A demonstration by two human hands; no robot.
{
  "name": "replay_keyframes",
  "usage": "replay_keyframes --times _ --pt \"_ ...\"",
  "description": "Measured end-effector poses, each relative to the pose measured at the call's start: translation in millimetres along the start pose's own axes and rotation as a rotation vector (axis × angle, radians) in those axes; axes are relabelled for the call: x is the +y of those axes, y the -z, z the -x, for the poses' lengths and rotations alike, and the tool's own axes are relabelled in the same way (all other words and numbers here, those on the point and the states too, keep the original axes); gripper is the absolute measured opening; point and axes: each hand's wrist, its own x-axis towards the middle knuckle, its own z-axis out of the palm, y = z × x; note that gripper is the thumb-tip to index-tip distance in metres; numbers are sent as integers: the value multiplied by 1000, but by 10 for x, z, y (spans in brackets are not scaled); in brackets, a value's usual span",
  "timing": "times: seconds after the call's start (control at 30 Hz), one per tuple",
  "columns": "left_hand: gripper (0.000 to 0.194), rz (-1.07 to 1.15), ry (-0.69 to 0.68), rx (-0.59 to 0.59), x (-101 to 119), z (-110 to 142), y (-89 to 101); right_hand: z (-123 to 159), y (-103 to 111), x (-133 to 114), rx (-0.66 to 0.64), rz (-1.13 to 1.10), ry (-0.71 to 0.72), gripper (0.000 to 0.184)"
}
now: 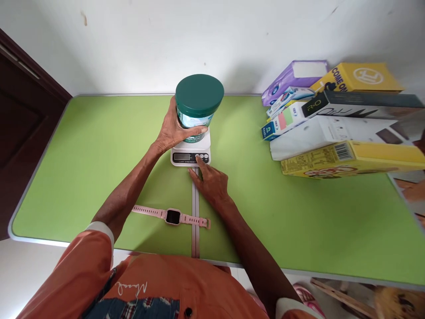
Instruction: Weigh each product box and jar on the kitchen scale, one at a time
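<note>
A tub with a dark green lid [199, 94] stands on or just above a small white digital scale [207, 141]; I cannot tell whether it touches the plate. Around the tub's left side and front wraps my left hand [174, 126], its thumb across the label. My right hand [212, 181] has its index finger stretched onto the buttons at the scale's front, thumb apart, with nothing in its grasp. The scale's display [182, 157] looks blank. Nearer the front edge lies a pink-strapped watch [173, 216], spread out flat with its dark screen up.
On the right of the green table [99, 146] stands a row of boxes: a purple pack [282, 82], a yellow box [375, 79], a black box [361, 103], a white box [305, 139], another yellow box [315, 161] and smaller cartons. A white wall [149, 44] rises behind.
</note>
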Motion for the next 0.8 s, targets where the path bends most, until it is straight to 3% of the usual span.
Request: replay_keyframes --times 0.2,0.4,0.5,0.7,0.8 --pt "142 47 43 -20 105 11 38 11 78 -4 34 -166 -36 54" --pt "142 21 44 -8 102 28 24 -54 208 137 266 -556 -412 50" --pt "138 21 60 13 134 57 24 -167 140 243 331 -687 -506 49" --pt "131 94 108 39 222 117 17 -606 -147 382 506 -690 -512 53" --pt "134 160 131 76 237 124 -17 -773 -202 380 530 -667 -474 60"
